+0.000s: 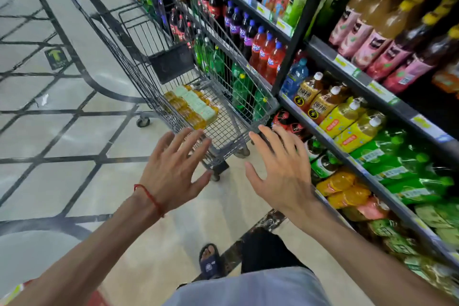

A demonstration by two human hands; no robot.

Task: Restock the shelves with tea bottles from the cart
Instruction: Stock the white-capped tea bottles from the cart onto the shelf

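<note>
Both hands are extended forward with palms down, fingers spread and nothing held. The left hand (171, 169) carries a thin red string bracelet (149, 197) at the wrist. The right hand (280, 171) is beside it, a gap apart.

Directly ahead of both hands stands the grey wire shopping cart (159, 87), with its front end nearest the hands. The fingertips of the left hand overlap the near lower edge of the basket in this view; actual contact cannot be confirmed. The fingertips of the right hand sit at the near right corner of the basket; contact there also cannot be confirmed.

The amber tea bottles with pale green labels (192, 107) lie on their sides on the basket floor, just beyond the left hand, grouped side by side. A dark folded child-seat panel (171, 62) hangs further back in the cart.

To the right of the right hand runs the dark metal shelving unit (352, 156), stocked with bottled drinks. Yellow-labelled bottles with white caps (347, 126) lie on the tier just past the right hand's fingertips. Green packaged bottles (397, 164) lie to that hand's right.

Below the hands is the pale tiled floor (74, 131), with a foot in a dark sandal (210, 262).
</note>
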